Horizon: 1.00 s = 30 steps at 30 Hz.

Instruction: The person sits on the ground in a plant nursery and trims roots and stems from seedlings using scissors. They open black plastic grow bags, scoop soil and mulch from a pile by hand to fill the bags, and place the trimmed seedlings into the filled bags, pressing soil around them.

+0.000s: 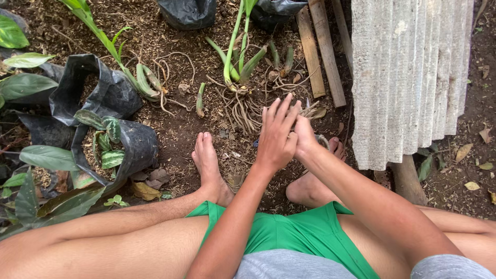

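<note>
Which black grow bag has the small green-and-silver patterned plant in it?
The black bag beside the person's left foot; patterned leaves sit in it. The bag behind it shows none, and the top-edge bags hold no such plant.

Black nursery bags (129, 147) with leafy plants, grey corrugated sheet (411, 77), wooden slats (320, 49), dry leaves (473, 185)
</note>
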{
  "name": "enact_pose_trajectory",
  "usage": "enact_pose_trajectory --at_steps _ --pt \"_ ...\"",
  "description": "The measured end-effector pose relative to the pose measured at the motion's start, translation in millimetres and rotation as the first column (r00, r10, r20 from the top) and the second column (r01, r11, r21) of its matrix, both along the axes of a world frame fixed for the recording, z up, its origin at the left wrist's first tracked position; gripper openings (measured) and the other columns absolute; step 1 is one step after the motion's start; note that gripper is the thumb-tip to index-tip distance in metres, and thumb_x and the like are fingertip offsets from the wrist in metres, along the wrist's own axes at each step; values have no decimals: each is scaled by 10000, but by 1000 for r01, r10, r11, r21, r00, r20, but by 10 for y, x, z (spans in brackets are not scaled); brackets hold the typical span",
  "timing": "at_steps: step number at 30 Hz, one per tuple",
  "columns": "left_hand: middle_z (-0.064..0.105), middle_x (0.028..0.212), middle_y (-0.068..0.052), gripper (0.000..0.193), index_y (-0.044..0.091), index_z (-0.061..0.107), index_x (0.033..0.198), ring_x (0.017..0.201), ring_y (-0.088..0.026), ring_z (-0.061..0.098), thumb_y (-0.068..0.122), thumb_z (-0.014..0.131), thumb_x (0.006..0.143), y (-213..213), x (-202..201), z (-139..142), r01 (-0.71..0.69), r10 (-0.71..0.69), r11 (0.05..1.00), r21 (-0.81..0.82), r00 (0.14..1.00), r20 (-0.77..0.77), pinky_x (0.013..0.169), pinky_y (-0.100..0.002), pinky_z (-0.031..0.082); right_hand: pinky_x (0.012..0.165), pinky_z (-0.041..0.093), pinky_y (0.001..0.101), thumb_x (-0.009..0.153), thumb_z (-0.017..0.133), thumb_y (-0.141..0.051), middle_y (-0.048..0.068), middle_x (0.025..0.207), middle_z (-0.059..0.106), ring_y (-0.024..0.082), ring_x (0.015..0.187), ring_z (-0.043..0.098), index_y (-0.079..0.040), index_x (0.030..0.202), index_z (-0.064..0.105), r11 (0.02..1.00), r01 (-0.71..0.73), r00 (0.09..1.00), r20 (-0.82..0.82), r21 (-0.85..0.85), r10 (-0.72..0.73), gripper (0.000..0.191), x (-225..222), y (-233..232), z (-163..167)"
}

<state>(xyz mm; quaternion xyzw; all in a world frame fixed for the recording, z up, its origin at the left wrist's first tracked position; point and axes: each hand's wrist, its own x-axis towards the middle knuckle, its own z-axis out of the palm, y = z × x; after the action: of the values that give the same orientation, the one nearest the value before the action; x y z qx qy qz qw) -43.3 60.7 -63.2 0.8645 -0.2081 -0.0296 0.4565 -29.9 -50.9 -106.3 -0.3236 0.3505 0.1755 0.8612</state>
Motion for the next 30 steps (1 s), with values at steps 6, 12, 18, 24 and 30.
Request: enact_pose_trajectory --at_steps 6,12,18,24,30 --pt "584 1460 -144 448 66 631 1345 1401 -332 463 210 402 988 -164 327 -258 -349 343 937 -28 930 -133 1240 -488 309 987 528 366 1048 505 -283 98 1209 667 180 1109 640 -25 1225 609 999 -13 1000 -29 -42 12 330 -50 144 -21" --pt "580 1379 -187 498 0 593 1366 1297 -370 504 355 361 1107 -167 449 -191 -350 361 925 150 931 -52 1127 -491 361 855 498 342 986 580 -259 61 1068 730 142 942 653 -13 1095 714 987 22 999 -23 -161 -26 300 -104 127 -33" --pt "618 1322 -126 349 55 660 1225 1171 -317 605 303 469 1072 -214 723 23 -312 311 938 150 950 25 1041 -459 464 680 497 320 955 605 -190 36 922 719 126 785 629 -54 1004 700 961 -35 997 63 -275 55 172 17 -30 30" --pt "635 1230 -101 232 67 674 1152 1132 -271 645 180 552 990 -458 1048 66 -344 335 936 79 936 110 936 -409 536 404 323 296 1000 623 -295 -7 578 504 121 444 423 -116 724 553 918 -139 989 1 -372 150 336 304 -386 241" --pt "632 1240 -177 550 -1 504 1385 1070 -263 687 363 576 979 -1010 2367 2 -652 221 716 -249 550 -806 865 -367 583 357 196 292 1021 567 -430 -52 470 280 101 373 252 -188 577 312 943 -76 977 164 -325 135 565 673 -1014 499"
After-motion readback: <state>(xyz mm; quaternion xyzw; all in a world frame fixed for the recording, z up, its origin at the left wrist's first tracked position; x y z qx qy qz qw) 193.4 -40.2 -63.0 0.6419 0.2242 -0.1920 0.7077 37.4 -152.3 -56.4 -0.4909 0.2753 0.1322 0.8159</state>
